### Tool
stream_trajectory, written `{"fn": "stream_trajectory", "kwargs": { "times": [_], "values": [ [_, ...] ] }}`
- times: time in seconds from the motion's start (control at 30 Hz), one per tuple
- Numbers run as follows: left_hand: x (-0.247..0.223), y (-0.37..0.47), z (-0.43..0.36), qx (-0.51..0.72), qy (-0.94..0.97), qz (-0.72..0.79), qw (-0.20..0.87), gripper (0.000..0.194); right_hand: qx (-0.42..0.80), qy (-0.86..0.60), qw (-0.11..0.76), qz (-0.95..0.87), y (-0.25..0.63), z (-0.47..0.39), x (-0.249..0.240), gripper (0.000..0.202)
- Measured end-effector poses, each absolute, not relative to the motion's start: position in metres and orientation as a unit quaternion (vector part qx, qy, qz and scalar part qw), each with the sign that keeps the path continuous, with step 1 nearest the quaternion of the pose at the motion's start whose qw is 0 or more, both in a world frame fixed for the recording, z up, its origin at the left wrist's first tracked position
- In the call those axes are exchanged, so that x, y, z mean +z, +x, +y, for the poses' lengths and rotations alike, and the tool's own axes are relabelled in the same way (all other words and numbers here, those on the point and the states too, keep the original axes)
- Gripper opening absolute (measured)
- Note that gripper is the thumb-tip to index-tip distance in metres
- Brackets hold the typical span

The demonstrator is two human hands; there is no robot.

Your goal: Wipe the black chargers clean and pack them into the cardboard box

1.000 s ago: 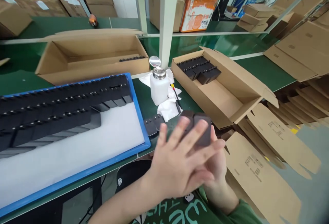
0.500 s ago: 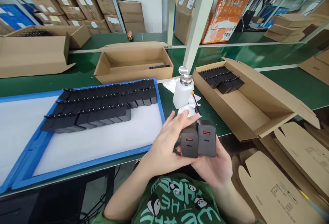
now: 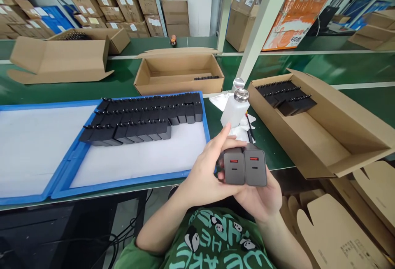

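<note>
Two black chargers are held side by side in front of my chest, their port faces toward me. Each face has a red-lined slot above a smaller dark slot. My left hand (image 3: 208, 166) grips the left charger (image 3: 234, 170) from its side, thumb below and fingers behind. Under and around the right charger (image 3: 255, 168) is my right hand (image 3: 262, 197), its fingers mostly hidden behind the pair. To the left, rows of similar black chargers (image 3: 138, 131) stand in a blue-rimmed tray (image 3: 123, 180) with a white base.
A white pump bottle (image 3: 235, 108) stands on white wipes beyond my hands. An open carton (image 3: 333, 145) on the right holds several chargers. Another open carton (image 3: 179, 84) stands behind the tray. Flattened cardboard (image 3: 336, 232) lies lower right, and a metal post (image 3: 262, 26) rises behind the bottle.
The two chargers have come level and flush with each other; before, the right one stood a little higher. The view has swung left, so the bench appears shifted right.
</note>
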State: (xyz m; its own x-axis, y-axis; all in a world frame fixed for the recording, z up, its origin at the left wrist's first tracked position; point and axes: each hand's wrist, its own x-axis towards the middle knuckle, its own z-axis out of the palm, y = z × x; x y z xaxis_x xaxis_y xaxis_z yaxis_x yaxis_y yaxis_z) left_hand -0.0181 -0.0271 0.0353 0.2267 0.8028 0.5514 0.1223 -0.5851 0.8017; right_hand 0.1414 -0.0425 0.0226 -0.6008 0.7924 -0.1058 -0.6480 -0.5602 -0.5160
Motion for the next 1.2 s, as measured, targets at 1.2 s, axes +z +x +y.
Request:
{"fn": "stream_trajectory", "kwargs": {
  "times": [1.2],
  "values": [
    [-0.003, -0.018, -0.040, 0.611, 0.524, 0.269, 0.529, 0.099, 0.299, -0.350, 0.451, -0.765, 0.178, -0.015, 0.025, 0.087]
  ]
}}
